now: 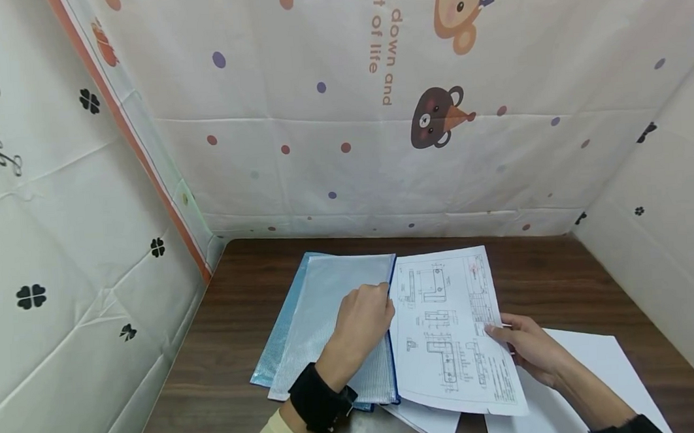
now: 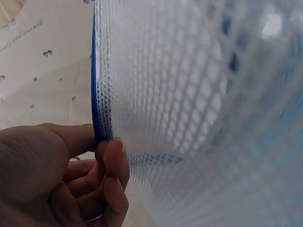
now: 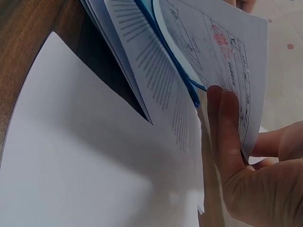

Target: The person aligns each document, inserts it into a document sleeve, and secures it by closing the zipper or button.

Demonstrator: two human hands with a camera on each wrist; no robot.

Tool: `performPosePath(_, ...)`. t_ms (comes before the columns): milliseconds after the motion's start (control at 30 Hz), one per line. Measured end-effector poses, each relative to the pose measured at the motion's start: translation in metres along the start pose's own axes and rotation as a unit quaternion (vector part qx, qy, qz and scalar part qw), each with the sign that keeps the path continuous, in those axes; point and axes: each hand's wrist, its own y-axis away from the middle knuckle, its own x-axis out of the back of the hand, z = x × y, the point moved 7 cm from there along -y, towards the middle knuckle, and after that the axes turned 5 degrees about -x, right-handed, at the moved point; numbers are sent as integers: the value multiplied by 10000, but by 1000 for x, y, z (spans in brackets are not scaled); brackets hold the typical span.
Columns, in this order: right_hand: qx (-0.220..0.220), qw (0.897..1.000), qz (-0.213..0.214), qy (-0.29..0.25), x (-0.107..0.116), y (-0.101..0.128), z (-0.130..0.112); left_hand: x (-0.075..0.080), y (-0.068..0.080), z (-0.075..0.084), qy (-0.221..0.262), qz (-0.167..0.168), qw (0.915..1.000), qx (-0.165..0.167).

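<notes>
Now the drawing sheet (image 1: 453, 328) sits between left hand (image 1: 361, 320) and right hand (image 1: 527, 347).

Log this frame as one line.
left hand: pinches mesh pouch edge | right hand: holds drawing sheet | blank sheet on table

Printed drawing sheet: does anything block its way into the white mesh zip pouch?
Nothing visible does. The left hand pinches the white mesh zip pouch at its blue zipper edge, and the printed drawing sheet, held by the right hand, lies right beside that edge.
</notes>
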Motion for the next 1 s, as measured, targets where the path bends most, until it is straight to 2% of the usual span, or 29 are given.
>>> performPosePath(433,78,9998,-191,-76,-5,-10,-1,-3,1,8,-478,-244,9978,-378)
performPosePath(700,219,9989,-418,-42,-15,-14,-7,-5,1,12,-532,-226,9974,-420)
performPosePath(867,305,9985,-443,-56,-17,-13,-9,-8,2,12,-529,-253,9976,-370)
performPosePath(1000,214,9990,-379,-106,-19,-15,-6,-9,2,13,-545,-279,9975,-355)
